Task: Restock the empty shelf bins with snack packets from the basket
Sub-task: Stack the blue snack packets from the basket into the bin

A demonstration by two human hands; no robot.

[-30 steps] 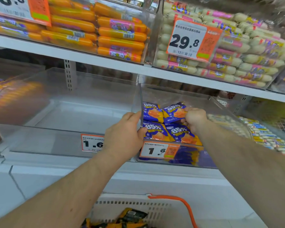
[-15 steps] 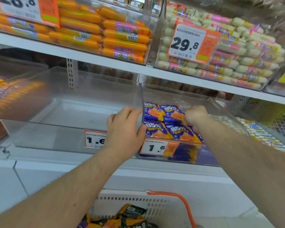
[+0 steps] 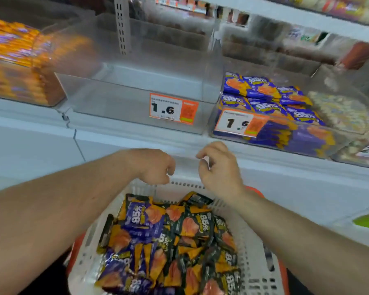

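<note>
A white plastic basket (image 3: pixel 250 255) sits below me, heaped with purple and black snack packets (image 3: pixel 168 237) marked 85%. My left hand (image 3: pixel 152 166) and my right hand (image 3: pixel 218 167) hover side by side over the basket's far rim, fingers loosely curled, holding nothing. On the shelf above, a clear bin (image 3: pixel 136 107) with a 1.6 price tag stands empty. The clear bin to its right (image 3: pixel 226 135) holds several purple packets (image 3: pixel 264 99).
A bin of orange sausage sticks (image 3: pixel 19 67) fills the shelf's left end. Bins of pale wrapped snacks (image 3: pixel 341 111) stand at the right. The white shelf ledge (image 3: pixel 115 133) juts out between the bins and the basket. An orange basket handle (image 3: pixel 256 191) shows behind my right wrist.
Both hands have left the bins and dropped down over the basket. The right hand has let go of the purple packet in the right bin. The view has tilted downward.
</note>
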